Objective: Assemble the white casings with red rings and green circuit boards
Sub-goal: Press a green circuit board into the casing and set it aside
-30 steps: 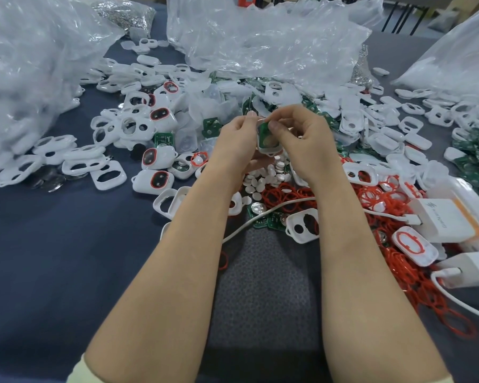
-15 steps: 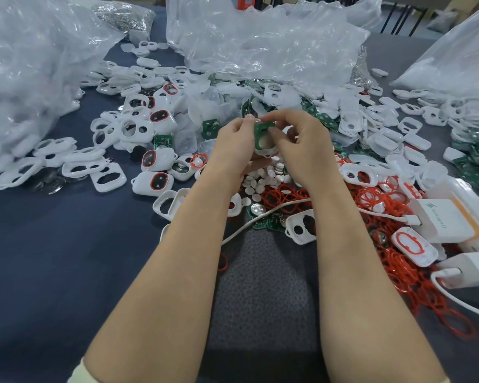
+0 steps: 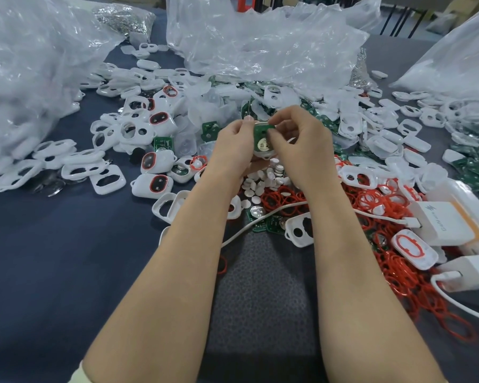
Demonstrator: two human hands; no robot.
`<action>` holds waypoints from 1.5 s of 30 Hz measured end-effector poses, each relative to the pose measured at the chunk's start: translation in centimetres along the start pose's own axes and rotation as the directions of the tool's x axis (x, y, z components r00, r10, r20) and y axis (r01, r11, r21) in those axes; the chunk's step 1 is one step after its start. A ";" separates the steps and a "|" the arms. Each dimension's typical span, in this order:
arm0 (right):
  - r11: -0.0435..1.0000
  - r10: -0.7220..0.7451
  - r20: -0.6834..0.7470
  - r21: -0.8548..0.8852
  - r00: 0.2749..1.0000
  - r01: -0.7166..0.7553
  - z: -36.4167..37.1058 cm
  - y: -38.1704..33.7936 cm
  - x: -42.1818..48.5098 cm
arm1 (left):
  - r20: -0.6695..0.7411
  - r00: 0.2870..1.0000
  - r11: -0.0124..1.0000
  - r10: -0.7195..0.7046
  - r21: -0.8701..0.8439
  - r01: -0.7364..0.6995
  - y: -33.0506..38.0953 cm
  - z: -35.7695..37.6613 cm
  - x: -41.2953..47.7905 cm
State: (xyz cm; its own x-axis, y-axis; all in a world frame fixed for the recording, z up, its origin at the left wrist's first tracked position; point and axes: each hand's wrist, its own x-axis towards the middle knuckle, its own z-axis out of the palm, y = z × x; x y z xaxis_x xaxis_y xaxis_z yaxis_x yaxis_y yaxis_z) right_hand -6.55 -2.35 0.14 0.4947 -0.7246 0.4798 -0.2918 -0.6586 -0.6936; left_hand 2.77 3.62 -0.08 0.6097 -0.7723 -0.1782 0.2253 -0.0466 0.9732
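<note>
Between both hands, above the table's middle, I hold a white casing [image 3: 263,153] with a green circuit board [image 3: 262,135] lying in it. My left hand [image 3: 234,146] grips the casing's left side. My right hand [image 3: 301,145] pinches its right side, fingertips pressing on the board's top edge. Loose red rings [image 3: 288,199] lie in a heap under and to the right of my hands. Empty white casings [image 3: 105,175] and finished ones with red rings [image 3: 154,183] lie scattered to the left.
Big clear plastic bags [image 3: 260,45] bulk at the back, left and right. Small white discs [image 3: 263,181] lie below my hands. White chargers [image 3: 448,225] with a cable [image 3: 266,219] sit at the right. More green boards [image 3: 476,172] pile at the far right. A grey mat [image 3: 260,299] lies near me.
The casing has turned between my fingers, so the green board faces me more fully. Both hands stay in about the same place.
</note>
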 end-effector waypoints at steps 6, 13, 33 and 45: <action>0.991 0.071 -0.061 0.118 0.996 -0.064 -0.4 0.2 0.3 | -0.004 1.000 0.999 -0.002 -0.032 0.002 -0.1 0.0 0.1; 0.987 0.090 -0.030 0.136 0.995 -0.085 -0.5 0.3 0.3 | -0.001 1.000 0.999 -0.005 -0.037 0.005 -0.1 -0.1 0.1; 1.000 0.019 -0.039 -0.024 0.999 -0.020 0.3 0.0 0.0 | -0.002 1.000 1.000 -0.013 -0.013 0.013 0.0 0.1 0.2; 0.998 0.044 -0.044 -0.044 0.998 -0.046 0.9 0.2 0.0 | 0.005 1.000 1.000 -0.002 -0.005 0.002 -0.2 0.0 0.2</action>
State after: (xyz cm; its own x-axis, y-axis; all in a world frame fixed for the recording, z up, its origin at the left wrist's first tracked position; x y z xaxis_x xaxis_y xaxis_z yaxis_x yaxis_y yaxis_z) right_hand -5.91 -2.27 -0.46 0.4448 -0.7611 0.4722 -0.3498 -0.6329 -0.6907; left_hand 2.86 3.45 -0.27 0.6052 -0.7757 -0.1793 0.2305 -0.0448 0.9720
